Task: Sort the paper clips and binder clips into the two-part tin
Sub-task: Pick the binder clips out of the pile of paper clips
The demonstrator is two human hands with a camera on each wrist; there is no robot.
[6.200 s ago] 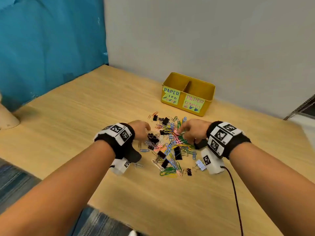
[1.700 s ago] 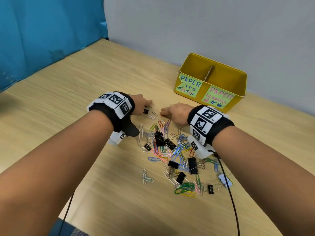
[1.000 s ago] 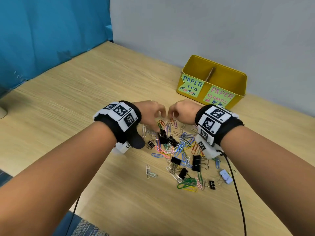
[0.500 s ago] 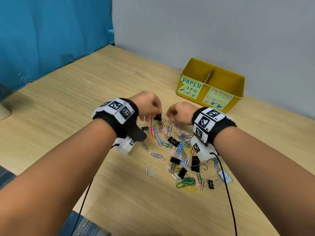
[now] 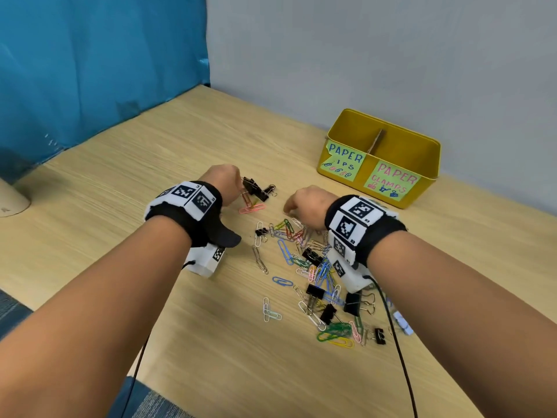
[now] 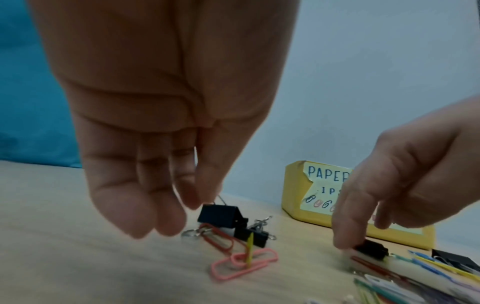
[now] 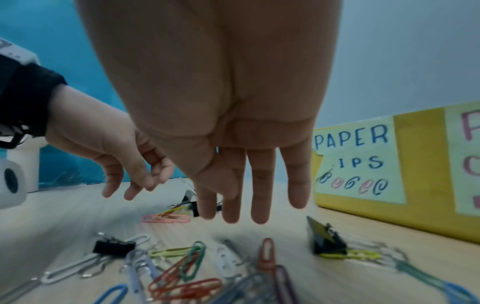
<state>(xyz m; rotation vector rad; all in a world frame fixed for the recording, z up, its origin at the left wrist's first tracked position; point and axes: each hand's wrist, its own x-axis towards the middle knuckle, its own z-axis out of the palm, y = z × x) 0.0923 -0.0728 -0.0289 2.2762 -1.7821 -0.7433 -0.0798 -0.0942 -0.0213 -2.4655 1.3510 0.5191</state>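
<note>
Left hand (image 5: 221,182) raised over table (image 5: 120,188), fingertips pinching wire handle of black binder clip (image 6: 219,216); tangled clips dangle from it onto pink paper clip (image 6: 242,263). Right hand (image 5: 307,205) hovers over clip pile (image 5: 319,276), fingers straight, pointing down, holding nothing. Yellow two-part tin (image 5: 422,159) stands beyond pile near wall, labels facing hands.

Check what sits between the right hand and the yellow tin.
Nothing in the head view: between the right hand and the yellow tin runs bare wooden table. The scattered clips lie nearer the person.
</note>
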